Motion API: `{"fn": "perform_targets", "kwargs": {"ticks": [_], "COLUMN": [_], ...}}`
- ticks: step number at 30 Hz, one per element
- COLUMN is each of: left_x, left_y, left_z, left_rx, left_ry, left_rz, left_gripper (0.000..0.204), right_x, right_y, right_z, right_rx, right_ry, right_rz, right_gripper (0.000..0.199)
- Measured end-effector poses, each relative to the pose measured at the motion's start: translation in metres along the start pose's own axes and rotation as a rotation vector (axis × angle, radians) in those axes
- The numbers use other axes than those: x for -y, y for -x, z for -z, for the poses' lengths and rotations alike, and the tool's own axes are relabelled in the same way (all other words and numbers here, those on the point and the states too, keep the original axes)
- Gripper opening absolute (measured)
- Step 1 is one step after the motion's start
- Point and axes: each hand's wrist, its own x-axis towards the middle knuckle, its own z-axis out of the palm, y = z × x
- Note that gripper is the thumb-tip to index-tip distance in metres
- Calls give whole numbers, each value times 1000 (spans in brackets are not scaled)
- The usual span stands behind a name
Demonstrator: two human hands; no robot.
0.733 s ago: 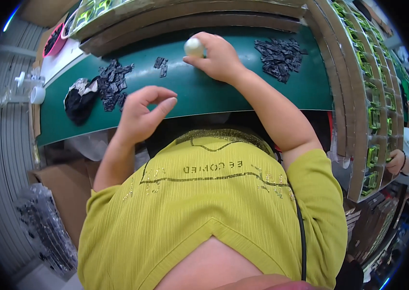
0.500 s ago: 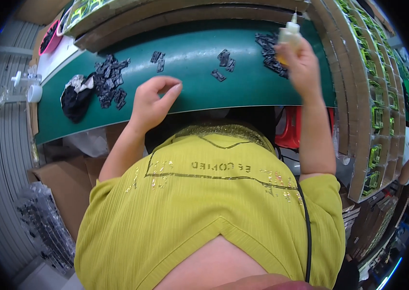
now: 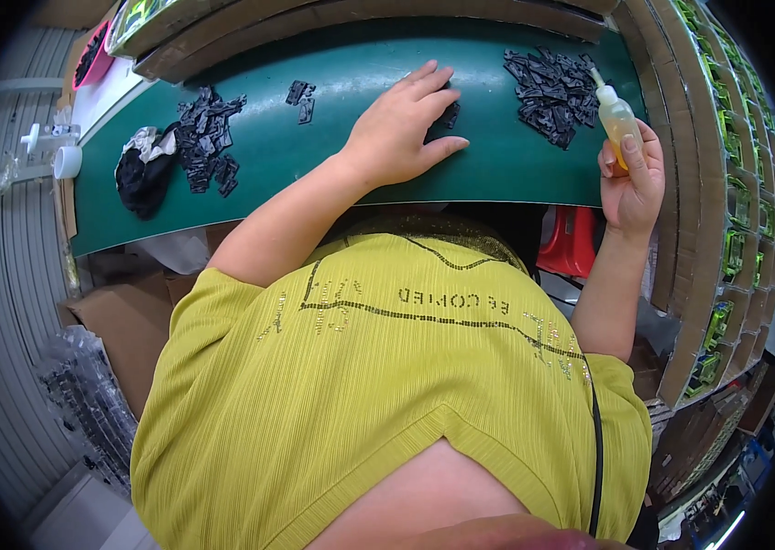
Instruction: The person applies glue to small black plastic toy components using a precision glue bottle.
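Observation:
My left hand lies over the middle of the green work surface, fingers stretched out. It covers most of a few black plastic parts, which peek out between thumb and fingers. At the right, my right hand is closed round a small translucent squeeze bottle with a thin nozzle and yellowish liquid in it. The bottle tilts up and left, its tip beside a large heap of black plastic parts. Two or three more black parts lie left of my left hand.
Another pile of black parts sits at the left beside a black and white cloth. A pink bin stands at the far left corner. Cardboard trays line the back, and stacked cardboard racks rise at the right.
My left hand has moved right and opened out from a curled pose, onto the middle parts. My right hand has come down and to the right with the bottle, uncovering the right heap.

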Motion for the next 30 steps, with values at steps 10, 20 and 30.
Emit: {"fn": "perform_targets", "kwargs": {"ticks": [10,20,30], "left_x": [12,9,21], "left_y": [-60,-129,-130], "left_z": [1,-51,-34], "left_rx": [-75,93,319], "left_ry": [155,-121,308], "left_rz": [-18,70,470], "left_gripper": [21,20,23], "right_x": [5,9,-13], "right_y": [-20,-31,-31], "right_z": [10,-6,-13], "right_rx": [21,-77,-41], "right_ry": [-595,-568,-580], "right_rz": [-51,-5,-107], "right_gripper": [42,47,42]}}
